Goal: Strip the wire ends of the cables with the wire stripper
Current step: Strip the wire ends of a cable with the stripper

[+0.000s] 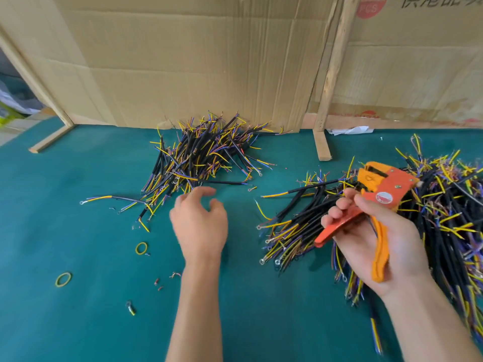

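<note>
Right hand (376,231) grips orange wire stripper (376,197), handles spread, above cable pile (431,218) at right edge of green surface (65,178). Left hand (200,220) empty, fingers loosely curled, just beside second cable pile (201,152) near far edge. No containers; two rubber bands (141,248) lie loose.
</note>
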